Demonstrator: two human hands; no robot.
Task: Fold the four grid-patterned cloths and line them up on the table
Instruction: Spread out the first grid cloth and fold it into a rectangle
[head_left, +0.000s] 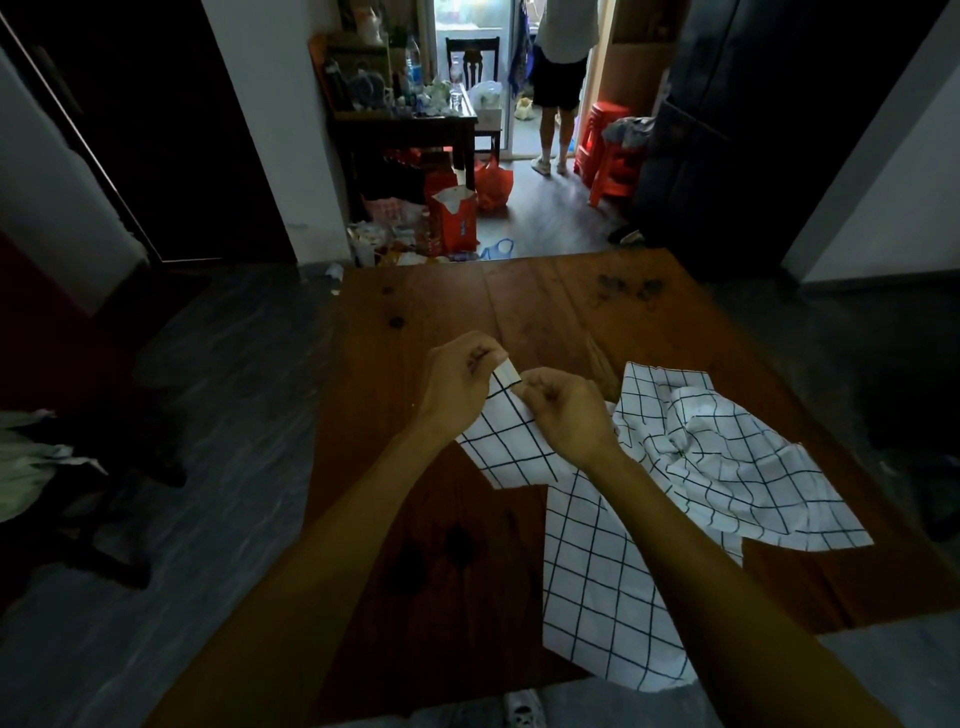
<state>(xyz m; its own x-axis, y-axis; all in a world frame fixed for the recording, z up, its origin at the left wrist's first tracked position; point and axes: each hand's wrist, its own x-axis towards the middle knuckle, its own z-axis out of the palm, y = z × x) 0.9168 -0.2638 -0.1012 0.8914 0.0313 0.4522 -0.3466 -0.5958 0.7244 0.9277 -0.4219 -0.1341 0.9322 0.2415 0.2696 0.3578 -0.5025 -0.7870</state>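
Two hands: both mine, raised together over the middle of the table, each pinching the same corner of one cloth.
Room: dim, with a dark grey floor (218, 364) around the table and a lit doorway at the far end.
Table: brown wooden top (519, 312), its far half bare wood with a few dark marks.
Cloth heap: white grid-patterned cloths (727, 457) lying crumpled and unfolded on the right half of the table; I cannot tell how many are in the heap.
Hanging cloth: one flat grid cloth (597, 582) draped from under my right forearm over the near edge of the table.
Held cloth: a grid cloth (511, 447) lifted by its top corner, the rest sloping down to the table between my wrists.
Person: someone stands in the far doorway (561, 78), seen from the back, in dark shorts and a light top.
Side table: dark, cluttered with bottles (410, 124), against the far wall.
Stools: red plastic stools (608, 145) stacked right of the doorway.
Left hand: fingers curled, thumb and fingertips clamped on the held cloth's corner (462, 374).
Right hand: fingers curled, gripping the same corner just beside my left hand (561, 410).
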